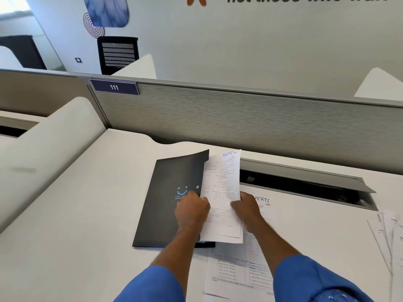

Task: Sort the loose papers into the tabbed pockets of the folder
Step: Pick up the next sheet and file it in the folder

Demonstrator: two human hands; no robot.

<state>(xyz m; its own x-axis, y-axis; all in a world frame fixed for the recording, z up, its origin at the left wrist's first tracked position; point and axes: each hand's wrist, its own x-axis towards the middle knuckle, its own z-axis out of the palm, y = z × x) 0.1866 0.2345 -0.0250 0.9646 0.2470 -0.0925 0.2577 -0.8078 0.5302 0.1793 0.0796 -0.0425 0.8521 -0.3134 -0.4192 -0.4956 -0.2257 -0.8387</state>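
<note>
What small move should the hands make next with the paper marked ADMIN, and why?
Probably slide the ADMIN paper further left under the black folder cover. Both hands, left hand and right hand, grip its lower part, and most of the sheet sticks out past the cover's right edge.

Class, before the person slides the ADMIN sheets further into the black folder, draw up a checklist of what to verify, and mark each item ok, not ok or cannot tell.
1. Both hands grip the ADMIN papers: left hand at their left edge, right hand at their right edge. Ok.
2. Label readable: "ADMIN" is handwritten at the top. Ok.
3. Folder cover lifted enough: its right edge curls up over the sheets. Ok.
4. Matching tabbed pocket: no tab is visible. Cannot tell.
5. Sheets squared up: one sheet sticks out at the bottom edge. Not ok.
6. Remaining loose papers kept apart: they lie on the desk beneath the forearms. Ok.
</note>
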